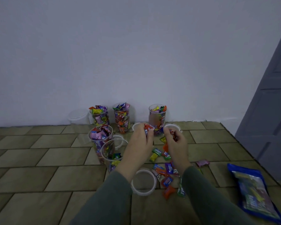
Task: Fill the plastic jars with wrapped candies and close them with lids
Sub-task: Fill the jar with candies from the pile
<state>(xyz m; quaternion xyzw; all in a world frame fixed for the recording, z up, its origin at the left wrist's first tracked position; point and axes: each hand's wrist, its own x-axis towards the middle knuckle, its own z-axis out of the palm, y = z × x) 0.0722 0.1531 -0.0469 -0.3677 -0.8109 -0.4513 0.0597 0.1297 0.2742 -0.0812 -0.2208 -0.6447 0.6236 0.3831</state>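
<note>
Several clear plastic jars stand on the tiled floor, all lidless. Three full ones line the wall, among them the back right jar (157, 118). A full jar (100, 137) and a partly filled jar (111, 154) stand front left. My left hand (140, 143) grips a red wrapped candy (148, 128) in front of the back right jar. My right hand (177, 143) holds red candies (173, 133) beside it. Loose candies (166, 169) lie scattered between my forearms. Clear lids (143, 182) lie on the floor.
An empty clear container (78, 117) stands at the wall on the left. A blue candy bag (255, 192) lies flat at the right. A grey door (272, 111) rises on the right. More lids (173, 127) lie behind my hands.
</note>
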